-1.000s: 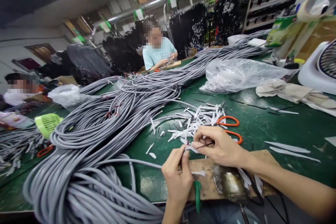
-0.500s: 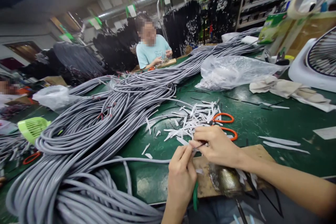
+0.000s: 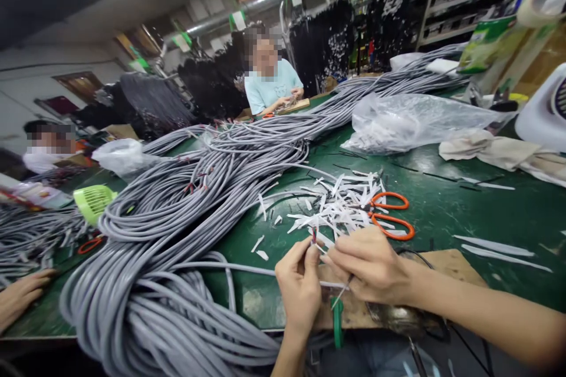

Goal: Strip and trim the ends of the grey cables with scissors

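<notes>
My left hand (image 3: pixel 298 288) is closed, thumb and fingers pinching the end of a grey cable (image 3: pixel 254 270). Small red and dark wire ends (image 3: pixel 314 235) stick up above those fingertips. My right hand (image 3: pixel 371 265) is closed close beside it, its fingertips nearly meeting the left ones. A thin pale strand (image 3: pixel 341 293) hangs below the right fingers; its kind is unclear. Under both hands lies a wooden board (image 3: pixel 455 262) with a green loop (image 3: pixel 337 321) at its front edge. Behind the right hand, orange-handled scissors (image 3: pixel 391 227) rest by a heap of white scraps (image 3: pixel 336 203).
Coiled grey cables (image 3: pixel 177 235) fill the left and run across the green table (image 3: pixel 442 206). A clear plastic bag (image 3: pixel 398 121), cloth gloves (image 3: pixel 490 147) and a fan (image 3: pixel 542 109) lie right. A soldering iron (image 3: pixel 415 353) sits below the board. Co-workers sit opposite and left; another person's hand (image 3: pixel 26 291) shows.
The view has swung left, so things appear further right. Red and dark wire ends now show above my left fingers, and a pale strand below my right. Another person's hand has entered at left.
</notes>
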Demonstrator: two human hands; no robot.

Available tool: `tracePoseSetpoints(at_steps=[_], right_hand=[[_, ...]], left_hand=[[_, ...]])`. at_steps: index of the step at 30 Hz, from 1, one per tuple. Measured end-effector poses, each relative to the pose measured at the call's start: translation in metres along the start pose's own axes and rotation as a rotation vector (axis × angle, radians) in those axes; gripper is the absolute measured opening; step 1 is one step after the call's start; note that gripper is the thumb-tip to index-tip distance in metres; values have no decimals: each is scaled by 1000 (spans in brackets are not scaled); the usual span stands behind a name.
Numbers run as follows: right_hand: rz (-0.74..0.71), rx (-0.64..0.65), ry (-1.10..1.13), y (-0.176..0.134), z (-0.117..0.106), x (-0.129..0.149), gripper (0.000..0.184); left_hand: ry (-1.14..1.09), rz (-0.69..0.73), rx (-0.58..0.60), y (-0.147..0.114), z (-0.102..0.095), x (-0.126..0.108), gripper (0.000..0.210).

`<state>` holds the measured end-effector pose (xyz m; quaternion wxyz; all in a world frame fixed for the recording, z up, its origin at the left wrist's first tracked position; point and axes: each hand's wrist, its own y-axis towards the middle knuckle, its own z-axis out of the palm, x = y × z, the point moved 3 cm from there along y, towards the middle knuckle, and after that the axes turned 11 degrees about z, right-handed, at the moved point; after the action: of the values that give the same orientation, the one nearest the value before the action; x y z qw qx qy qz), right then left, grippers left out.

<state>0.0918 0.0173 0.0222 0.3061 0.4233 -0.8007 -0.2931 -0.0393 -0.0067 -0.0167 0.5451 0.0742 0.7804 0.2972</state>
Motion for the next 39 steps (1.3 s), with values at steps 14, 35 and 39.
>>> tracePoseSetpoints(at_steps=[14,35,39], right_hand=[[382,758,-99,-2,2,-45,19],[680,458,-347,4,-37,-103,19],[483,337,-242,9,-24,-81,34]], left_hand=[[-34,-29,-71,-3,0,13,28],[11,-80,-246,-9,-7,13,34],[-159,-194,-211,-7,-9,14,37]])
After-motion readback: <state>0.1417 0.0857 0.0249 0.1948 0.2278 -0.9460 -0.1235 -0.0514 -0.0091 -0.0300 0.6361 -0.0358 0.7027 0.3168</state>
